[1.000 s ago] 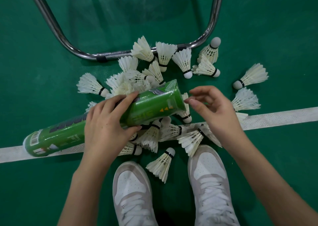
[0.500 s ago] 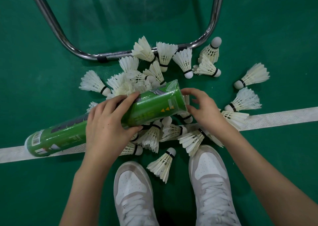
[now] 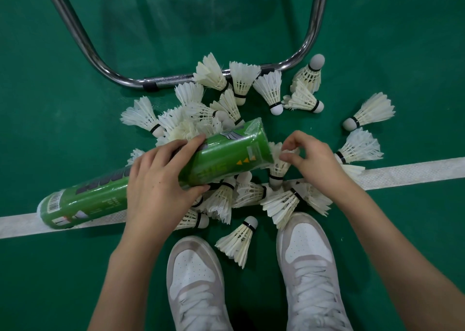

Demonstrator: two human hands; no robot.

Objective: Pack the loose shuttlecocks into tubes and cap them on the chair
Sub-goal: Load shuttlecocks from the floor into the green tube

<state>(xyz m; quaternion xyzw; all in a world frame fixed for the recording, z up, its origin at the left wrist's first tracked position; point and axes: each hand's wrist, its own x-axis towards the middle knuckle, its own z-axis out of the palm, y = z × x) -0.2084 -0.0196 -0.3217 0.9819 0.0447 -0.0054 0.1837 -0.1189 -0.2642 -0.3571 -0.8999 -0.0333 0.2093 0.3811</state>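
My left hand grips a long green shuttlecock tube around its middle, holding it slanted over the floor with its far end raised toward the right. Just past that end, my right hand pinches the feather rim of a white shuttlecock whose cork points down toward me. Several more white shuttlecocks lie scattered in a pile on the green floor under and around the tube. The tube's mouth is turned away, so its inside is hidden.
The chrome leg frame of a chair curves across the floor just behind the pile. A white court line runs left to right under the tube. My two white shoes stand at the near edge, one shuttlecock between them.
My right hand has moved left to the tube's raised end and closed its fingertips on a shuttlecock there. The left hand and tube have stayed almost still.
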